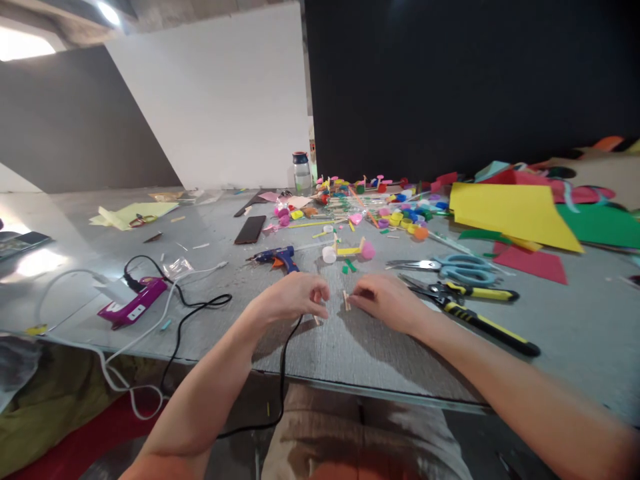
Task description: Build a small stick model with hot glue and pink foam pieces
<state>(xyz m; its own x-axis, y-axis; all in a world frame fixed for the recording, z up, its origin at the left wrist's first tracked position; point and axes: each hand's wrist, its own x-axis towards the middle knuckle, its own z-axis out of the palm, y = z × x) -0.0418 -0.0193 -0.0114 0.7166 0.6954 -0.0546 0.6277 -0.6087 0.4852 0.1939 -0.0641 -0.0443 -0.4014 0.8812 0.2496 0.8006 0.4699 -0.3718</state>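
My right hand [387, 303] rests low over the table, its thumb and fingertips pinched at small pale wooden stick pieces [347, 301]. Facing it across a short gap, my left hand [299, 295] has curled fingers, with thumb and forefinger apart and nothing visible between them. Another short wooden stick [317, 321] shows just under the left thumb. A blue glue gun [273, 256] lies beyond my left hand. Past both hands sits a small piece with a yellow strip [349, 252], a white round end and a pink round end. Green scraps [349, 266] lie near it.
Right of my right hand lie blue-handled scissors [465, 269] and yellow-black pliers [490, 327]. A purple power strip [133, 303] with cords is at left. Behind are a phone [251, 230], bottle [301, 172], colourful caps [397, 219] and yellow sheets [510, 210].
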